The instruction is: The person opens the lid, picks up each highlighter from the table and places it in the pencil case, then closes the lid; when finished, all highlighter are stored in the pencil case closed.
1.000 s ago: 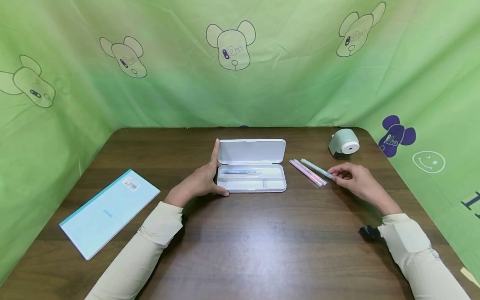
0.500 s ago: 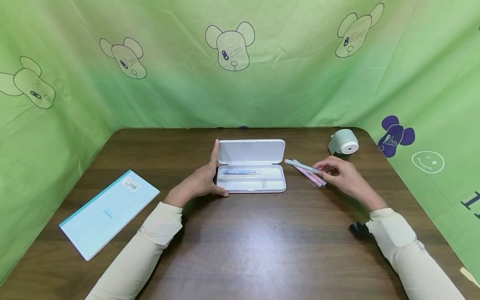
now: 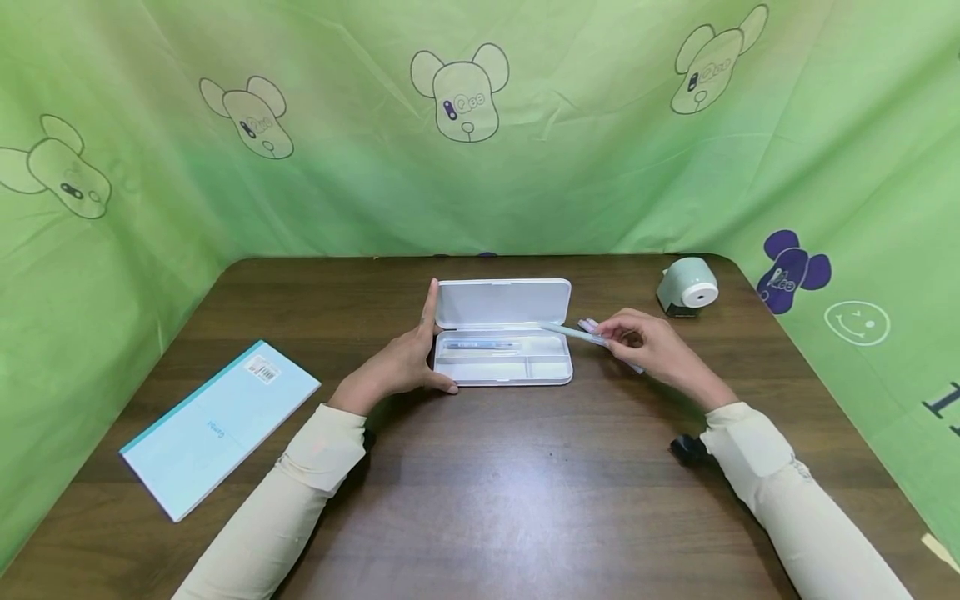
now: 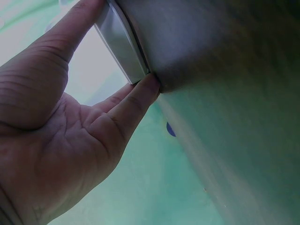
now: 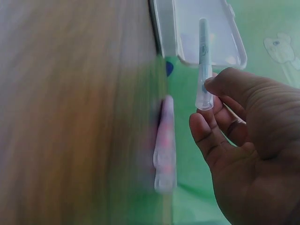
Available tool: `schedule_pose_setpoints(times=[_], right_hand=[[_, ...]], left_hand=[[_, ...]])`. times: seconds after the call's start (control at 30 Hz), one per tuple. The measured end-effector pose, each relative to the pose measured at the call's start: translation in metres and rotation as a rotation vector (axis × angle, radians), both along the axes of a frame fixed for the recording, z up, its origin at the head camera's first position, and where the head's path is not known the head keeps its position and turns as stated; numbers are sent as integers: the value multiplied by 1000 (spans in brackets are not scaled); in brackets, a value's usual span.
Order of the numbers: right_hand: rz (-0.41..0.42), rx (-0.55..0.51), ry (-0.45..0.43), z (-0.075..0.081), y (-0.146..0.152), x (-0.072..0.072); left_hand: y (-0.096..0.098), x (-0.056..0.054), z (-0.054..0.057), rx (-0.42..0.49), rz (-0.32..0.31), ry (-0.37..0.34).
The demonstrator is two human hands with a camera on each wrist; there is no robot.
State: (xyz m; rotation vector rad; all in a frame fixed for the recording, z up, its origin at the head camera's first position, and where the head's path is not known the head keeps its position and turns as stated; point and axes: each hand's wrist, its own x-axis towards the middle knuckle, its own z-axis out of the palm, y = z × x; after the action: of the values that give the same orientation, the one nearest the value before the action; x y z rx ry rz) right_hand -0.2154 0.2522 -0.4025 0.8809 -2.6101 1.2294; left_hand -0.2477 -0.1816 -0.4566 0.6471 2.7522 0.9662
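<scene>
A white pencil case (image 3: pixel 547 371) lies with its lid raised, a blue pen (image 3: pixel 480 344) in its rear compartment. My left hand (image 3: pixel 401 358) holds the case's left end, thumb at the front corner and fingers along the side up to the lid. In the left wrist view, thumb and fingertips span the case's end (image 4: pixel 123 47). My right hand (image 3: pixel 648 343) pinches a pale green capped pen (image 5: pixel 204 51) between thumb and fingers. The pen's far tip overlaps the case's right hinge area in the head view. Below that hand lie pink pens (image 5: pixel 165 150), partly hidden in the head view.
A mint-green pencil sharpener (image 3: pixel 686 287) stands at the back right of the brown table (image 3: pixel 480 483). A light blue notebook (image 3: pixel 219 429) lies at the left. Green printed cloth (image 3: pixel 337 192) hangs behind and beside the table.
My right hand has lifted the pale green pen and carried it left, over the pink pens, to the case's right end. The left hand stays in place.
</scene>
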Motion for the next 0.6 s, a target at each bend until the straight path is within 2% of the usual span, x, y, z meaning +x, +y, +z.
schedule_pose_setpoints(times=[0.1, 0.2, 0.27, 0.33, 0.37, 0.4, 0.43, 0.53, 0.57, 0.6], right_hand=[[15, 3, -8, 1, -11, -4], [26, 9, -22, 1, -21, -6], [36, 11, -23, 1, -27, -8], [51, 8, -17, 1, -33, -10], [59, 6, -15, 1, -36, -11], [69, 2, -13, 1, -39, -11], [76, -1, -12, 1, -43, -12], [88, 3, -21, 1, -53, -14], [92, 6, -29, 2, -56, -15], [96, 11, -37, 2, -60, -15]], left_hand=[[2, 6, 8, -4, -9, 10], [8, 18, 28, -26, -23, 11], [14, 31, 49, -30, -25, -7], [19, 40, 66, -40, -22, -31], [20, 43, 70, -43, -19, -38], [19, 42, 69, -45, -18, -26], [20, 43, 72, -40, -14, -45], [13, 31, 50, -29, -3, -17], [13, 32, 50, -29, -1, -18], [10, 25, 39, -24, 3, -9]])
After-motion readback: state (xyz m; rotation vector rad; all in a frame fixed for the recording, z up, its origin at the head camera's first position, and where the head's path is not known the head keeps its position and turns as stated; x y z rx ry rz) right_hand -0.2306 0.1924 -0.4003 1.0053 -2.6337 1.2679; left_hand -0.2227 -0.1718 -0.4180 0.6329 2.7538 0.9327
